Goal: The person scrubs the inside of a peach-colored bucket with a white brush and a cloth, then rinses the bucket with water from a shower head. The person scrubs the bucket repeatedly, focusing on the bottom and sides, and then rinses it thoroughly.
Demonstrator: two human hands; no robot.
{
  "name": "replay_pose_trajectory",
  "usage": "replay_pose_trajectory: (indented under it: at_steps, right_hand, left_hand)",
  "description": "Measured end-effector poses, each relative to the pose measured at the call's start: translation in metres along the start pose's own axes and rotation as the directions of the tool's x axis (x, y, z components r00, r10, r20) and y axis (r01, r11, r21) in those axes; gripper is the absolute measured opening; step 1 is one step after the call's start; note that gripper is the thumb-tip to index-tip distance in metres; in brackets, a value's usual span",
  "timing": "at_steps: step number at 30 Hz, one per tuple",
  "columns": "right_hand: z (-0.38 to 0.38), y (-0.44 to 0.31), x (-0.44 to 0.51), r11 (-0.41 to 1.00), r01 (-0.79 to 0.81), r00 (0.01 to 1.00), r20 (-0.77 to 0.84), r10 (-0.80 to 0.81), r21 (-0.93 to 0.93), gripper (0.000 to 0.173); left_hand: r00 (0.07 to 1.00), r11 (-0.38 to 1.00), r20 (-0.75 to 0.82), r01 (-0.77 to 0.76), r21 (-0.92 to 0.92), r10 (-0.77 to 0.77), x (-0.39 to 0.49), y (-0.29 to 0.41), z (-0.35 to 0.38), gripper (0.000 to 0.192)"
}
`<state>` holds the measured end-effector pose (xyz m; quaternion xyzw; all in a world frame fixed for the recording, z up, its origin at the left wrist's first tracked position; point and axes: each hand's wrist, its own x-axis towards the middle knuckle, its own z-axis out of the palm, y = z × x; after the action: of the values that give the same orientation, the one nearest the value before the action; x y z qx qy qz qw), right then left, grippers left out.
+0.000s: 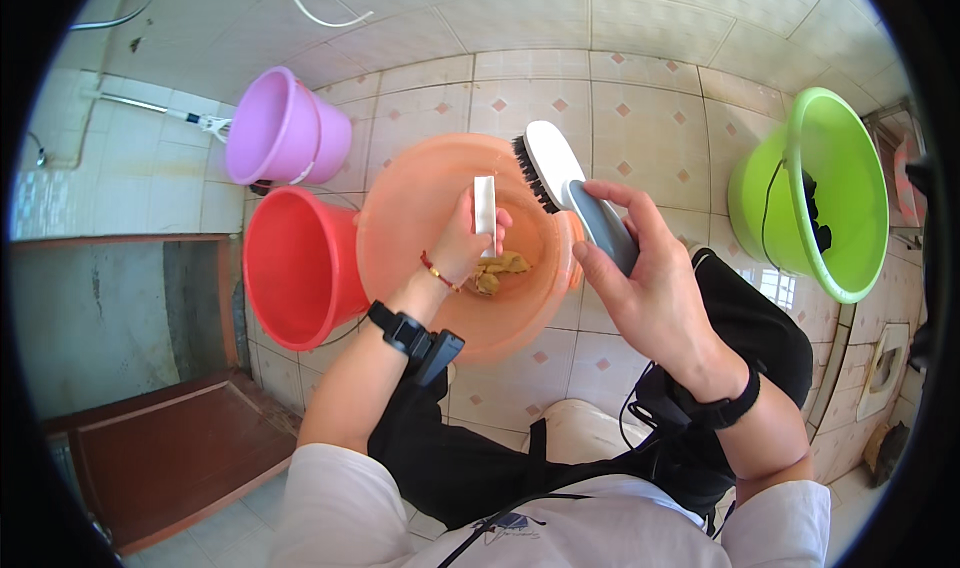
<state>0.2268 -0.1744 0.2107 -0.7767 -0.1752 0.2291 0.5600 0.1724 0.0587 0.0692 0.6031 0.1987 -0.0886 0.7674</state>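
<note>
My left hand is closed around a white bar-like object over a wide orange plastic basin. In my right hand is a scrubbing brush with a white back, a grey-blue grip and black bristles facing left. I hold it by the grip above the basin's right rim, its head up and tilted left. Below my left hand, a crumpled yellowish cloth-like thing lies at the bottom of the basin. The hidden part of the white object cannot be made out.
Left of the basin stand a red bucket and, behind it, a purple bucket beside a mop-like handle. On the right is a green bucket with dark items inside. A brown door is at the lower left, a squat toilet at the far right.
</note>
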Motion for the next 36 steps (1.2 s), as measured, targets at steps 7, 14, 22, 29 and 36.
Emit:
replay_pose_trajectory:
  at_steps: [7,14,22,29,36]
  right_hand:
    - [0.004,-0.002,-0.024,1.000,0.019,0.999,0.032,-0.020,0.019,0.039]
    - [0.017,0.009,-0.036,0.998,0.025,0.996,0.086,-0.030,0.056,0.040]
    - [0.015,0.005,-0.032,0.992,-0.078,0.991,0.116,0.065,0.103,0.040]
    - [0.019,0.006,-0.030,0.992,-0.055,0.991,0.125,0.040,0.114,0.039]
    - [0.025,0.011,-0.032,0.987,-0.082,0.987,0.151,0.061,0.140,0.044]
  left_hand:
    - [0.989,0.966,-0.140,-0.088,-0.242,0.055,-0.092,0.025,0.030,0.018]
    - [0.981,0.930,-0.176,0.012,-0.368,-0.082,-0.118,0.010,0.029,0.032]
    - [0.973,0.930,-0.164,-0.204,-0.306,0.160,-0.117,0.008,0.051,0.034]
    - [0.989,0.986,-0.077,-0.133,-0.101,0.126,-0.123,0.019,0.058,0.021]
    - [0.981,0.991,-0.142,0.123,-0.061,-0.130,-0.126,0.020,0.055,0.034]
